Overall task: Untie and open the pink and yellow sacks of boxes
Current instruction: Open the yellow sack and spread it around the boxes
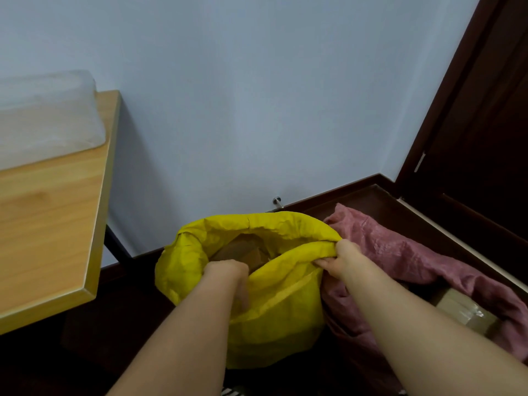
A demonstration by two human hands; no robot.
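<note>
Left hand (pixel 228 274) and right hand (pixel 340 257) both gripped yellow sack (pixel 280 310) rim, cardboard boxes (pixel 245 251) between them; pink sack (pixel 400 252) just right.

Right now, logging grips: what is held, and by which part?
Both hands, left hand and right hand, grip the yellow sack by its rolled near rim.

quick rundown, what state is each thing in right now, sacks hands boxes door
yellow sack: upright, mouth open, rim rolled outward
pink sack: slumped beside the yellow one, open, a box showing
left hand: gripping the yellow sack's near rim
right hand: gripping the rim's right side
boxes in yellow sack: brown, partly visible inside
box in pink sack: taped shut
door: cannot tell if shut
</note>
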